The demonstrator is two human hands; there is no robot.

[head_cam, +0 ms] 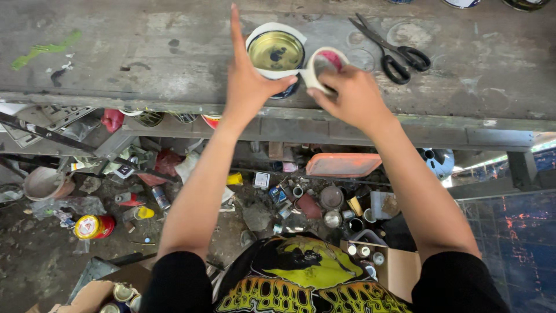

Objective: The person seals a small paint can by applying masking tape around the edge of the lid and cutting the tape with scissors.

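A small round can (pixel 276 52) with a gold lid stands on a worn grey workbench (pixel 174 52). White masking tape runs around its rim. My left hand (pixel 246 81) presses against the can's left side, with the index finger pointing up. My right hand (pixel 350 95) holds a roll of masking tape (pixel 323 65) just right of the can. A strip of tape stretches from the roll to the can.
Black-handled scissors (pixel 394 49) lie on the bench to the right. Below the bench, the floor is littered with cans, lids, a red tin (pixel 92 227), an orange tray (pixel 343 164) and a cardboard box (pixel 399 264) of small cans.
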